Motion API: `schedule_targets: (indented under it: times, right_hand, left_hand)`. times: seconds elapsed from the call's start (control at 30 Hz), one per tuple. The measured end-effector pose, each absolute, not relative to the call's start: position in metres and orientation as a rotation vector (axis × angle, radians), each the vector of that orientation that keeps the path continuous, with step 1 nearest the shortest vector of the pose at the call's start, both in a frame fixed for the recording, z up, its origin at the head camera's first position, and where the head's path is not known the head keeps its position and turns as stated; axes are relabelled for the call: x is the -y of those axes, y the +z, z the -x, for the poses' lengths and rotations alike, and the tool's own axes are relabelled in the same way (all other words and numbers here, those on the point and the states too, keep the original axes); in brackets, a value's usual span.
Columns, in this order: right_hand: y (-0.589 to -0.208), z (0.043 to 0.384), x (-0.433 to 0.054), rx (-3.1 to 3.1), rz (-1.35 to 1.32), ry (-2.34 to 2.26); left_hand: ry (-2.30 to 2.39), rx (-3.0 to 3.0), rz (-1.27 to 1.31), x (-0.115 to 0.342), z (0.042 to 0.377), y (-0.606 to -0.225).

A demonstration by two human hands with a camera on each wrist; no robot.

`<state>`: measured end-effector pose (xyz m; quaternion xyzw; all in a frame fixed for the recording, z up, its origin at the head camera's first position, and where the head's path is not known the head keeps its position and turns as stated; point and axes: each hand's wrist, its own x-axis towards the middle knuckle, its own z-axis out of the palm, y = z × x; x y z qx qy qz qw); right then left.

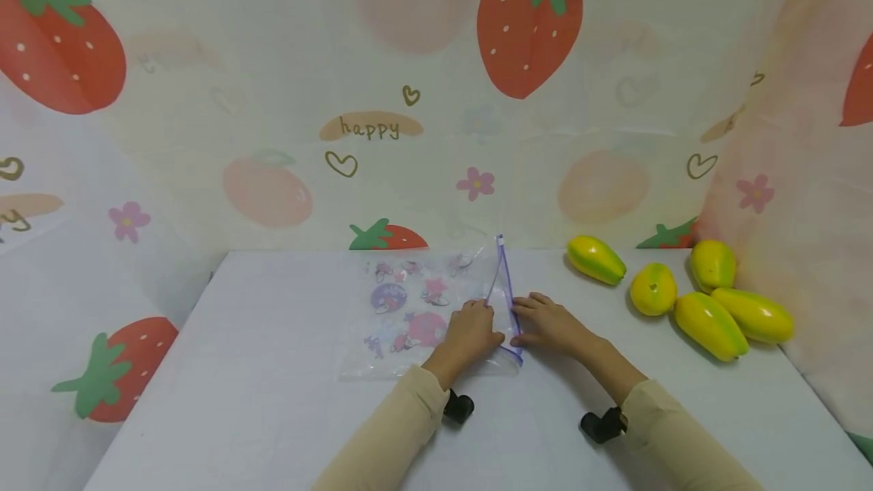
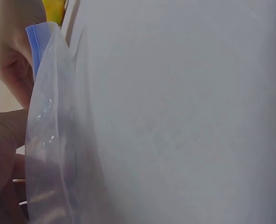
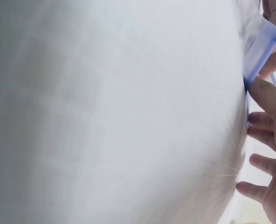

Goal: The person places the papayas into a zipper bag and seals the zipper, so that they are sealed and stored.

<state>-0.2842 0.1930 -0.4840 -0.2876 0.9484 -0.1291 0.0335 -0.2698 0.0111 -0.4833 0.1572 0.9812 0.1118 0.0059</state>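
A clear zip bag with pink and purple cartoon prints lies flat on the white table, its purple-edged mouth to the right. My left hand grips the upper lip of the mouth, drawn back to the left, so the two lips stand apart. At the lower lip, my right hand touches the purple zip strip with thumb and fingertips, its fingers fairly straight and spread. In the left wrist view, the bag's side hides part of the left fingers.
Several yellow-green papaya-like fruits lie at the table's right rear, one set apart toward the middle. A strawberry-print cloth hangs behind the table. Black wrist cameras sit below both wrists.
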Motion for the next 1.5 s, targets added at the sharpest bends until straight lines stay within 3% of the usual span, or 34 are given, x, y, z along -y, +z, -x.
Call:
schedule_targets:
  times: [0.63,1.5]
  right_hand:
    - [-0.479,0.288,-0.192,-2.896,0.854,-0.49]
    - [-0.436,0.289,-0.227,-3.076,0.704,-0.545]
  left_hand:
    - [0.31,-3.092,-0.477,-0.011,0.271,-0.487]
    - [0.367,-3.068,-0.467,-0.01,0.268,-0.481]
